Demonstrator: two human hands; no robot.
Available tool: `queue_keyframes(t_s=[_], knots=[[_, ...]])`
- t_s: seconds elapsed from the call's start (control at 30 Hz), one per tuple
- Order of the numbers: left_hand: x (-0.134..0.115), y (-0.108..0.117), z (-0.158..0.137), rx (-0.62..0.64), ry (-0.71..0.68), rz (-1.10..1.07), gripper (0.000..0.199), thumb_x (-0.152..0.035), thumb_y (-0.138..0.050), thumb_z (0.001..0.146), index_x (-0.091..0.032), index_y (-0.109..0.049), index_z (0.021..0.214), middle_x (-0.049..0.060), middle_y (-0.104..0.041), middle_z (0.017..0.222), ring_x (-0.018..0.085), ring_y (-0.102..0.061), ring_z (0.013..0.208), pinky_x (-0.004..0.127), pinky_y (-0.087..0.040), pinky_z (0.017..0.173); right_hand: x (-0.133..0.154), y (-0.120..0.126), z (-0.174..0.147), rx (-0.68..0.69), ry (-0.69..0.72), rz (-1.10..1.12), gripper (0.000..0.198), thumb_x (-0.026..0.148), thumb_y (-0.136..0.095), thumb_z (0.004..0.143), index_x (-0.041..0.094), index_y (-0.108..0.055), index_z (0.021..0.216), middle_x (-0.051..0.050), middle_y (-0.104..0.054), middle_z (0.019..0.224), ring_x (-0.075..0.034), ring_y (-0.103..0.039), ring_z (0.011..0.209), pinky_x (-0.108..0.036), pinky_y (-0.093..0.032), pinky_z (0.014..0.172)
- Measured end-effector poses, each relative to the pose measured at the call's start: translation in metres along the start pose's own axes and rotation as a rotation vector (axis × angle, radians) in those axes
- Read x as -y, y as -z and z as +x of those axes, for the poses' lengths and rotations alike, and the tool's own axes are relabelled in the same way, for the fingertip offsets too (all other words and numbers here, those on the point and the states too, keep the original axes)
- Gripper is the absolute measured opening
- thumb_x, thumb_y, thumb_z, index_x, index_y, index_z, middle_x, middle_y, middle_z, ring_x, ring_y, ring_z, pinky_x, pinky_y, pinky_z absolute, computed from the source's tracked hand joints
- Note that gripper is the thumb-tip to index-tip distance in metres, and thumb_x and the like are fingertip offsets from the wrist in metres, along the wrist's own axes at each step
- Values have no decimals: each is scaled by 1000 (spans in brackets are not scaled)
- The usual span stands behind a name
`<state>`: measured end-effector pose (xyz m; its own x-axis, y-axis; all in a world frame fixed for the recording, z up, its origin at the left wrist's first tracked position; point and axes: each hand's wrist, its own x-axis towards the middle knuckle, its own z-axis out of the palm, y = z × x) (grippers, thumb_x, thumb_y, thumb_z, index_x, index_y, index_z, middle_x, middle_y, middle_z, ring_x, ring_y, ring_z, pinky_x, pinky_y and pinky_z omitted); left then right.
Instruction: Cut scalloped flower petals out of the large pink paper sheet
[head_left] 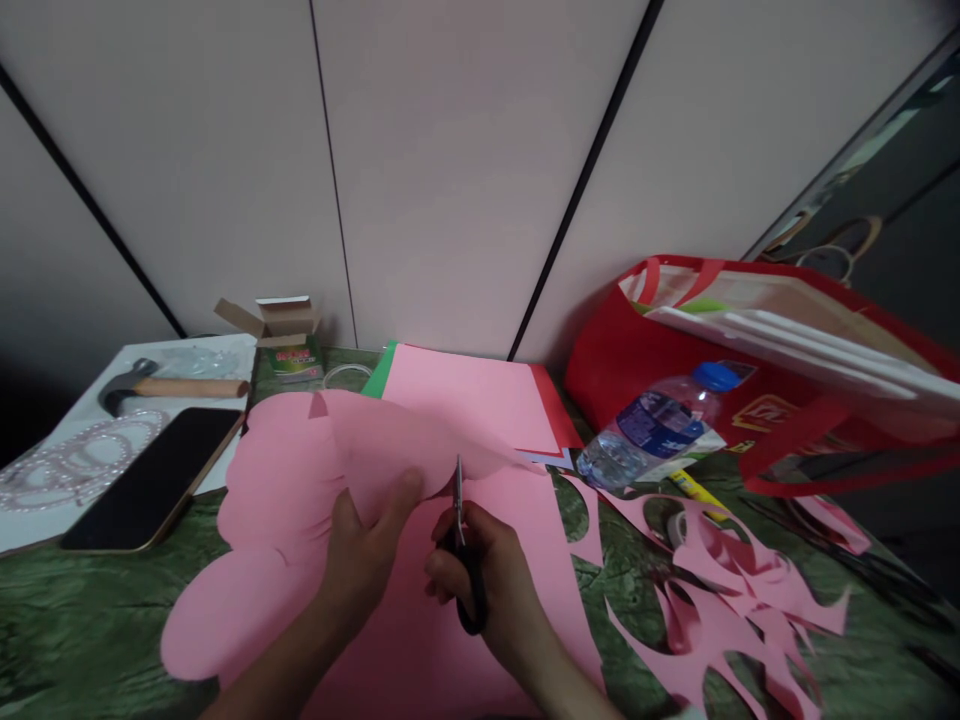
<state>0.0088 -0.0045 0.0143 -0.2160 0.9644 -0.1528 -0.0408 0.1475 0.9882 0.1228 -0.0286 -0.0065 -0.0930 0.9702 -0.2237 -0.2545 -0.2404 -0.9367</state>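
Bare left grip (364, 560), right grip (501, 560) and forearms (289, 648)

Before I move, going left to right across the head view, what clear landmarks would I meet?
Black-screened smartphone → open cardboard box → left hand → black-handled scissors in the right hand → blue-capped plastic water bottle.

Left hand (360, 560): some fingers not visible, count uncertain. Right hand (491, 560) covers part of the scissors (474, 595). Both forearms (289, 640) run off the bottom edge, as do the pink sheet (420, 640) and some scraps (697, 655). White sheet (225, 470) cropped at left; bag (611, 345) cropped at right, contents partly concealed. Print on box (296, 360) and bottle label (658, 424) illegible. Dark items, lower right: blurred, unidentified.
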Motion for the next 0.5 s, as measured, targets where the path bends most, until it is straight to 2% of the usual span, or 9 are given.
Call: queue_keyframes(t_s=[0.1, 0.2, 0.33, 0.5], knots=[[-3, -3, -1, -48, 37, 116, 22, -32, -66, 63, -13, -61, 71, 5, -66, 64, 21, -62, 62, 27, -47, 51, 2, 1, 0, 25, 36, -6, 18, 19, -65, 61, 17, -52, 74, 7, -50, 51, -9, -48, 44, -21, -37, 44], [-8, -8, -4, -42, 13, 99, 22, -34, -64, 63, -13, -62, 68, 4, -65, 61, 20, -61, 60, 26, -46, 50, 5, 4, -1, 71, 68, 4, 22, 25, -66, 64, 15, -54, 80, 5, -49, 58, -10, -49, 52, -25, -41, 54], [-7, -11, -4, -5, 13, 90, 21, -32, -65, 63, -13, -63, 72, 5, -68, 67, 22, -64, 69, 27, -49, 57, 5, 8, -1, 123, 122, 33, 27, 31, -67, 68, 15, -55, 85, 4, -46, 66, -11, -46, 61, -29, -43, 66], [-2, -13, -6, -41, 31, 51, 24, -36, -63, 65, -14, -64, 75, 8, -70, 73, 24, -65, 75, 31, -51, 64, 3, 9, -1, 115, 151, 41, 24, 32, -67, 70, 16, -53, 82, 3, -45, 70, -11, -43, 65, -30, -42, 70]])
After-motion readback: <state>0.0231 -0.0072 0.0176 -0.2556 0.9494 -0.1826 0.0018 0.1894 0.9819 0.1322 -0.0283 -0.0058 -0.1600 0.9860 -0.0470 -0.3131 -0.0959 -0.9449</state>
